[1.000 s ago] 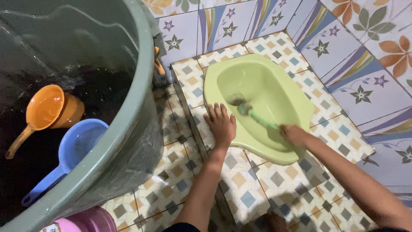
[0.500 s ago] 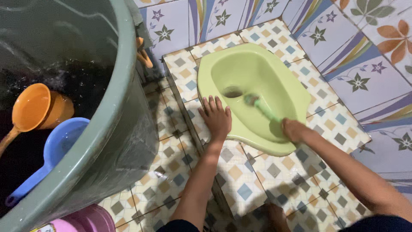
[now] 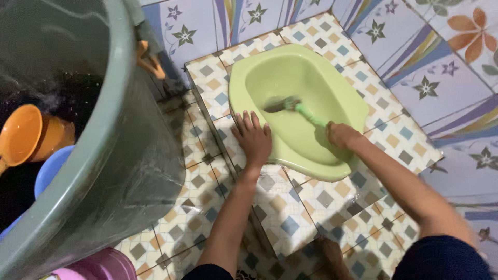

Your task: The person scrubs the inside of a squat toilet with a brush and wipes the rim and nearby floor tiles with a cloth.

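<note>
A light green squat toilet (image 3: 342,103) is set in a raised tiled platform in the corner. My right hand (image 3: 340,136) grips the handle of a green toilet brush (image 3: 303,111), whose head lies at the drain hole inside the bowl. My left hand (image 3: 252,138) lies flat, fingers spread, on the tiles at the bowl's left rim and holds nothing.
A big grey-green water tub (image 3: 129,135) fills the left side, with an orange dipper (image 3: 23,137) and a blue dipper (image 3: 49,171) floating in it. A pink container (image 3: 101,265) stands below the tub. Patterned tiled walls close the corner behind the toilet.
The view has shifted so everything sits further left and higher in frame. The brush head swept away from the drain hole to the right and has come back to it; my left hand stays planted.
</note>
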